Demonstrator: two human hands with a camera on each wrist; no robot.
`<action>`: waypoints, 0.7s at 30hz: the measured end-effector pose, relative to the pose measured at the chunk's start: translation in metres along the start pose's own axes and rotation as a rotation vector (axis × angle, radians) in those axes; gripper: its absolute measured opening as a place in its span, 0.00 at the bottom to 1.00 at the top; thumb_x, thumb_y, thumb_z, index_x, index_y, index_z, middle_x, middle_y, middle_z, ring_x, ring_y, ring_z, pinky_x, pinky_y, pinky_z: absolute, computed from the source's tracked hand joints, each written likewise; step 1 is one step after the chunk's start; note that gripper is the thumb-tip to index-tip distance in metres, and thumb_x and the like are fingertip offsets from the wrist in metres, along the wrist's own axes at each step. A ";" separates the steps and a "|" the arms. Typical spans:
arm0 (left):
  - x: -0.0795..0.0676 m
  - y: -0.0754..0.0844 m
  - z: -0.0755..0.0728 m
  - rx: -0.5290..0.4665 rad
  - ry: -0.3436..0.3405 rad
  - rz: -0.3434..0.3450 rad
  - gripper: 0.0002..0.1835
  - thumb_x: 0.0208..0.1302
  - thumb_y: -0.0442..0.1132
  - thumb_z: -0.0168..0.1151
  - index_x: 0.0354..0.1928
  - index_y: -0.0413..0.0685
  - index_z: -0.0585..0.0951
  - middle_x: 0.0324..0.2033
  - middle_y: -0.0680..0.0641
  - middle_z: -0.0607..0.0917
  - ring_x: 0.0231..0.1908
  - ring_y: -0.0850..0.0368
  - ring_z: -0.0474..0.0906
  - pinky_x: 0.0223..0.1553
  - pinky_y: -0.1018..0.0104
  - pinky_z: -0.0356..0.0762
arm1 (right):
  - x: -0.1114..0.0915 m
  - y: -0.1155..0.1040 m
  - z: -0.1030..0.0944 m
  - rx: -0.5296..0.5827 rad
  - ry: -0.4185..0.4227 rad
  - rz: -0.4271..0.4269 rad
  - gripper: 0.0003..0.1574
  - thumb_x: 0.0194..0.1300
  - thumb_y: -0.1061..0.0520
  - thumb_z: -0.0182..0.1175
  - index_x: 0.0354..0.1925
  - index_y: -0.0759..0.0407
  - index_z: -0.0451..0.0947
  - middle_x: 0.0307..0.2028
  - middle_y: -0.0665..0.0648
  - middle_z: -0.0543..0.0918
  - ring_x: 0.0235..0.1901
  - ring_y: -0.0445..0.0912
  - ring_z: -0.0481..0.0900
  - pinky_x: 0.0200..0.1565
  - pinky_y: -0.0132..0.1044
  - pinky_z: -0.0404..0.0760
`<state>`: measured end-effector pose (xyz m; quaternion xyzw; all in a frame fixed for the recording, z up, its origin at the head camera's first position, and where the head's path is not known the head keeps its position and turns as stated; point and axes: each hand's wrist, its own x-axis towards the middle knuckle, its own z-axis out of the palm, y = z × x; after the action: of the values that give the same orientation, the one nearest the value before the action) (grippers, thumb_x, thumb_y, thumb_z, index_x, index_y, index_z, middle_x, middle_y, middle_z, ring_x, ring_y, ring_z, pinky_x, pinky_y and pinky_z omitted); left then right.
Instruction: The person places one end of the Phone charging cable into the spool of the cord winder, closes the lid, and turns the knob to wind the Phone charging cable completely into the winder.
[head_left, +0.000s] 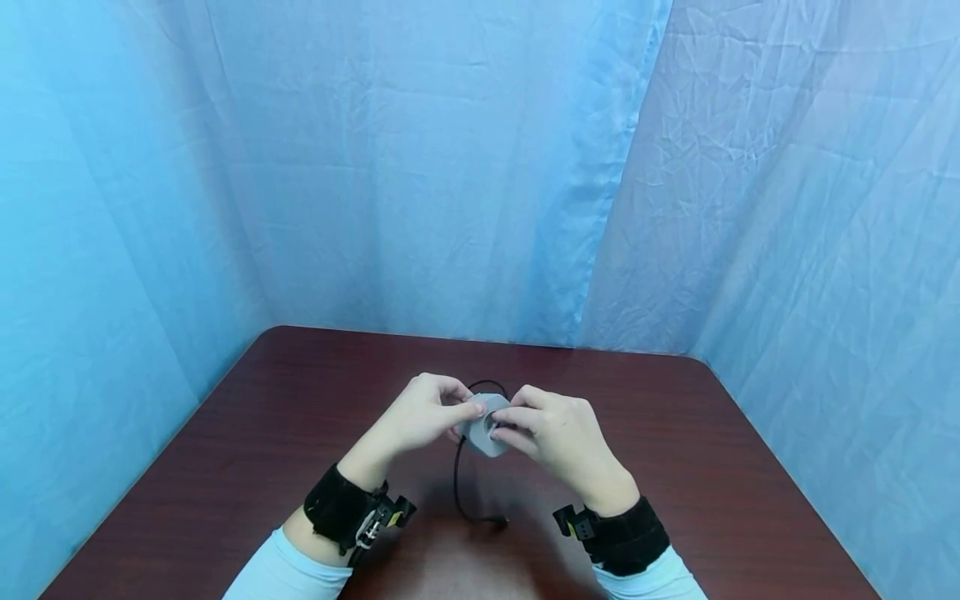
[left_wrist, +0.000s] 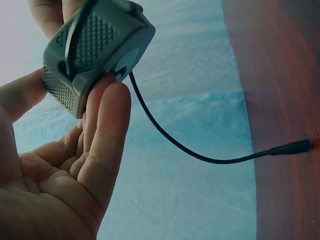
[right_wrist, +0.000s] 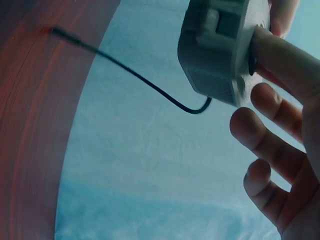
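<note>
Both hands hold a small grey block-shaped device (head_left: 480,443) with a round recess in its face, above the table. My left hand (head_left: 422,412) grips it from the left, thumb on the front edge. In the left wrist view the grey device (left_wrist: 106,31) shows textured sides, and a black strand crosses one of them. The thumb and index finger of my right hand (head_left: 564,429) pinch at the round recess; its other fingers are bent and apart from the device, seen in the right wrist view. A black cable (head_left: 456,482) hangs from it, ending in a black connector (head_left: 497,522).
A dark reddish-brown table (head_left: 675,467) with rounded far corners lies beneath the hands. Light blue curtains (head_left: 420,167) enclose it at the back and on both sides. Black straps with cameras (head_left: 626,533) sit on both wrists.
</note>
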<state>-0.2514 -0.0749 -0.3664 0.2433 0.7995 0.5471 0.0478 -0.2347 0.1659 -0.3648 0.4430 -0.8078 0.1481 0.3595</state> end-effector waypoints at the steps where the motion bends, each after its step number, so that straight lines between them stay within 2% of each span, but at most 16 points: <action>1: 0.000 0.001 0.001 -0.012 0.002 0.000 0.14 0.69 0.48 0.67 0.41 0.43 0.86 0.29 0.49 0.87 0.28 0.42 0.86 0.28 0.57 0.85 | 0.000 0.000 0.000 -0.004 0.013 0.005 0.13 0.52 0.50 0.80 0.38 0.47 0.91 0.31 0.43 0.79 0.22 0.34 0.76 0.23 0.25 0.71; 6: -0.001 0.005 0.003 -0.040 0.023 0.013 0.15 0.69 0.47 0.68 0.44 0.40 0.85 0.30 0.48 0.87 0.28 0.47 0.87 0.30 0.58 0.86 | 0.001 -0.001 0.002 -0.009 0.074 0.045 0.10 0.51 0.50 0.80 0.32 0.48 0.90 0.26 0.43 0.77 0.18 0.34 0.72 0.20 0.24 0.67; 12: -0.001 0.006 0.005 -0.047 0.069 0.042 0.16 0.68 0.45 0.70 0.47 0.38 0.84 0.32 0.47 0.87 0.30 0.42 0.87 0.31 0.59 0.85 | 0.001 -0.004 0.004 -0.025 0.119 0.110 0.10 0.53 0.51 0.80 0.29 0.50 0.87 0.22 0.44 0.76 0.16 0.34 0.70 0.19 0.26 0.68; 17: -0.001 0.008 0.008 -0.036 0.117 0.060 0.17 0.66 0.45 0.71 0.48 0.37 0.84 0.34 0.47 0.87 0.31 0.53 0.87 0.33 0.60 0.83 | 0.001 -0.007 0.008 -0.046 0.132 0.168 0.12 0.57 0.53 0.76 0.26 0.51 0.82 0.20 0.43 0.71 0.15 0.34 0.65 0.17 0.25 0.63; 21: 0.000 0.008 0.012 -0.013 0.159 0.073 0.17 0.65 0.45 0.72 0.47 0.39 0.84 0.33 0.48 0.87 0.31 0.56 0.87 0.33 0.61 0.81 | 0.002 -0.011 0.009 -0.031 0.127 0.244 0.14 0.61 0.54 0.73 0.24 0.50 0.77 0.19 0.42 0.67 0.15 0.33 0.62 0.15 0.26 0.59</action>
<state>-0.2444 -0.0629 -0.3637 0.2276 0.7880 0.5711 -0.0342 -0.2302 0.1531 -0.3712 0.3254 -0.8336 0.2058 0.3960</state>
